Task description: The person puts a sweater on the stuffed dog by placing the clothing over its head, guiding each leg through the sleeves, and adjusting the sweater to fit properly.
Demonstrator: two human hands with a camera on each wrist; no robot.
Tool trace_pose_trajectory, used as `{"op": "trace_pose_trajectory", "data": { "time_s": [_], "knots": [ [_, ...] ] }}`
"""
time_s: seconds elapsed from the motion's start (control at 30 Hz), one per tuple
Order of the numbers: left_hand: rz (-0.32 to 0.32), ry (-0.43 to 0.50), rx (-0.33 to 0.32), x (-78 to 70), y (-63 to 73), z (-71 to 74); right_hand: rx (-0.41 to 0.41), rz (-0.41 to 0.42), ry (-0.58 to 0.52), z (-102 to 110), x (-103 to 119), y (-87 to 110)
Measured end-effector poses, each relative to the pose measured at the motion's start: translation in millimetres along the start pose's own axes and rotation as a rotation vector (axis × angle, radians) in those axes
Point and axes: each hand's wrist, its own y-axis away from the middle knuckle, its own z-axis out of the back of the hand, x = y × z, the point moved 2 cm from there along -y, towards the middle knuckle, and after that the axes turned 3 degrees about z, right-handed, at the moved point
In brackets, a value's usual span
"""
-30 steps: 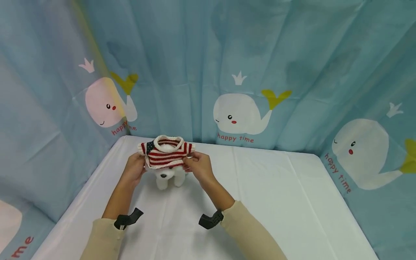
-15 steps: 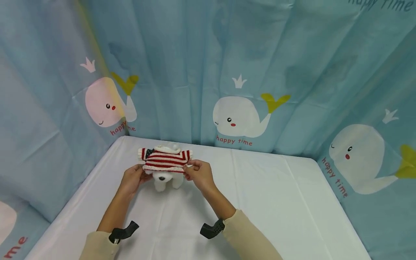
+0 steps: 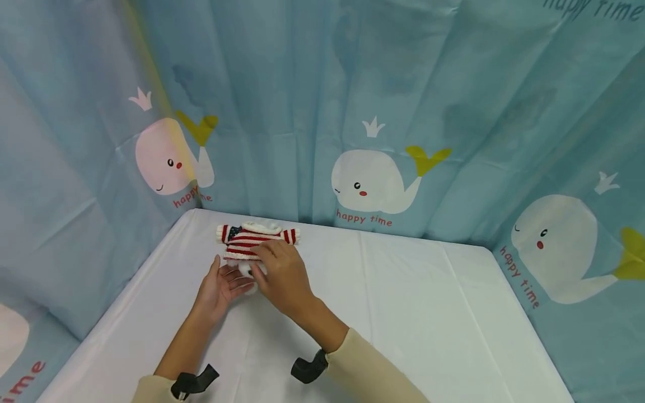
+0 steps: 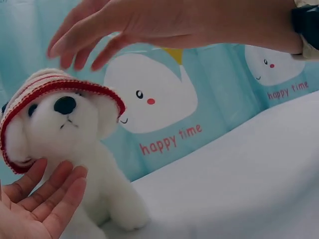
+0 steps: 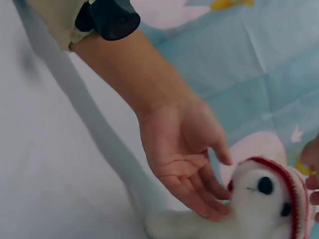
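Observation:
A white plush dog [image 4: 89, 169] stands on the table with a red and white striped knit sweater [image 3: 241, 242] pulled over the top of its head. The sweater's red hem crosses above its eyes, and both small sleeves stick out sideways. My left hand [image 3: 216, 292] has its palm up, with extended fingers at the dog's chin and cheek. Over the dog hovers my right hand [image 3: 286, 275], its fingers loosely bent. A small gap shows between those fingers and the sweater in the left wrist view. From the head camera, the right hand hides part of the dog's face.
A white cloth covers the table [image 3: 403, 313]. Blue curtains [image 3: 272, 112] printed with whales hang close behind the table and along its sides. The dog is near the back left corner. Each wrist wears a black camera mount [image 3: 308, 368].
Both hands have let go of the sweater's hem. The sweater came down onto the dog's head. My right hand moved left over the dog, and my left hand turned palm up beneath its chin.

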Motion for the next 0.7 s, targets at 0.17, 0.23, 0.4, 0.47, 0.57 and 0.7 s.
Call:
{"op": "trace_pose_trajectory", "data": {
  "time_s": [0.17, 0.23, 0.4, 0.47, 0.57, 0.7],
  "knots": [
    [-0.022, 0.003, 0.012, 0.6, 2.6, -8.5, 0.123, -0.006, 0.096, -16.3, 5.2, -2.9],
    [-0.025, 0.015, 0.015, 0.2, 3.1, -9.2, 0.151, -0.008, 0.127, -19.7, 6.9, -2.9],
    [-0.074, 0.004, 0.013, -1.1, 4.8, -7.4, 0.283, 0.096, 0.135, -20.1, 17.3, 1.2],
    [-0.099, -0.006, 0.007, -1.5, 5.5, -7.0, 0.351, 0.143, 0.106, -19.0, 22.0, 6.3],
    [-0.128, -0.026, -0.014, -2.1, 5.2, -8.6, 0.428, 0.167, 0.084, -18.0, 25.8, 14.4],
    [-0.145, -0.071, -0.047, -1.0, 3.7, -11.6, 0.432, 0.149, 0.076, -18.9, 20.3, 23.6]
  ]
}}
